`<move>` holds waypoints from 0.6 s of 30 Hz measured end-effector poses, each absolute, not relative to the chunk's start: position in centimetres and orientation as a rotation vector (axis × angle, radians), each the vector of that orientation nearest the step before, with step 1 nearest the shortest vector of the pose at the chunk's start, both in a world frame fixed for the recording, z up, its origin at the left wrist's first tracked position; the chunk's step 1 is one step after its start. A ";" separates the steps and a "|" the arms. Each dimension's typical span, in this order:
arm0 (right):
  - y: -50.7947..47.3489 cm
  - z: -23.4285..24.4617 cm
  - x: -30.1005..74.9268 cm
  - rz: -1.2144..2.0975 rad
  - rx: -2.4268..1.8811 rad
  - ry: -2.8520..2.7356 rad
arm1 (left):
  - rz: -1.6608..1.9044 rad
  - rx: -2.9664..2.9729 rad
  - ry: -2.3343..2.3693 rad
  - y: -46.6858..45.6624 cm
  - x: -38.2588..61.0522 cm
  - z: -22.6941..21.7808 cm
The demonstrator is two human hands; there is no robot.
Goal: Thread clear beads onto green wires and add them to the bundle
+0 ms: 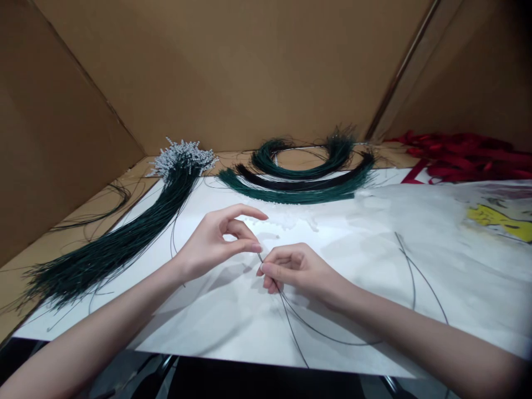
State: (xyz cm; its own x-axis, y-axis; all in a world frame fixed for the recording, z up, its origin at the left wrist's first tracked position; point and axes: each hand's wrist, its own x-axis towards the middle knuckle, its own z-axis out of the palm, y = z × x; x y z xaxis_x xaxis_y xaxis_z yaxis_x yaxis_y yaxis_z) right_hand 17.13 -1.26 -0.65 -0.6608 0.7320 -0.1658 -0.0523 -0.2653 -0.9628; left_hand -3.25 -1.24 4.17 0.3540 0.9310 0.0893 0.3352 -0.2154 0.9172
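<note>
Thin dark wires (pixel 286 310) hang in long curves from my right hand (pixel 291 266), whose thumb and fingers pinch them. Just to its left, my left hand (pixel 220 238) closes thumb and a finger on the short upper end of the wire, while its index finger is stretched out above. Whether a bead sits on that end is too small to tell. Behind the hands, small white beads (pixel 286 216) lie scattered on the white sheet (pixel 174 327). More wire shows beyond my right forearm, curving up to a crossing.
At left lies a big bundle of green wires (pixel 137 238) topped with white beaded tips (pixel 183 158). Curved bundles of green and black wire (pixel 299 185) rest at the back. Red ribbon (pixel 465 155) and a clear plastic bag with yellow print (pixel 502 221) are at right. Cardboard walls (pixel 233 72) enclose the table.
</note>
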 end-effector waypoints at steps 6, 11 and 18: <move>-1.1 -0.7 17.2 1.959 -0.852 -1.504 | 0.846 1.755 1.147 -1.3 -3.4 4.1; -1.0 -0.9 17.3 1.955 -0.862 -1.553 | 0.849 1.781 1.164 -1.3 -3.4 4.2; -1.0 -0.9 17.4 1.944 -0.879 -1.575 | 0.845 1.818 1.188 -1.2 -3.2 4.2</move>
State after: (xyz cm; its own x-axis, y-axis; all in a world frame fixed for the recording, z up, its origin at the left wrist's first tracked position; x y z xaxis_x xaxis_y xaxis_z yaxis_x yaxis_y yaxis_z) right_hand 17.36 -0.98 -0.90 -0.6755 0.7155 -0.1780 0.0260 -0.2182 -0.9756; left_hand -3.25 -1.20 4.17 0.3392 0.9345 0.1078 0.4084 -0.2495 0.8781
